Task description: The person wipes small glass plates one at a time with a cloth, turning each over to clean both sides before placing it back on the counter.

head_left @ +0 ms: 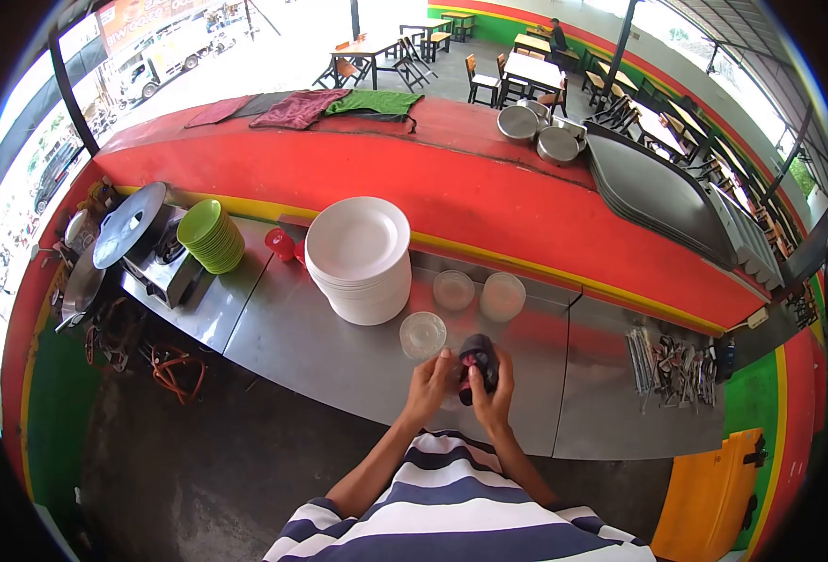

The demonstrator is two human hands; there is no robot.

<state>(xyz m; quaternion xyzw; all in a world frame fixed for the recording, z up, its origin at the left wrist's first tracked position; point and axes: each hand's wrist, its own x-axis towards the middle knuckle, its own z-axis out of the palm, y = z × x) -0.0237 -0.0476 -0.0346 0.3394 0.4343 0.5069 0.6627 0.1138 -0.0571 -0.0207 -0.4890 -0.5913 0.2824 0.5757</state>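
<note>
In the head view, my right hand (495, 384) is wrapped round a dark bundle with a pink patch (476, 361), which looks like bunched cloth. My left hand (429, 386) is close on its left, thumb up and fingers curled. Whatever lies between those fingers is blurred and I cannot make it out. Just beyond my left hand stands a clear round cup (422, 335) on the metal counter (339, 361). Two more see-through containers, a clear cup (453, 290) and a cloudier stack (503, 297), stand farther back.
White plates (358, 239) rise in a tall stack left of centre. Green bowls (210, 234) stand beside a stove (161, 272) with a large lid (129, 225). Cutlery (672, 365) lies at right. A red ledge (339, 169) behind carries cloths (372, 102), metal pots (557, 145) and trays (657, 197).
</note>
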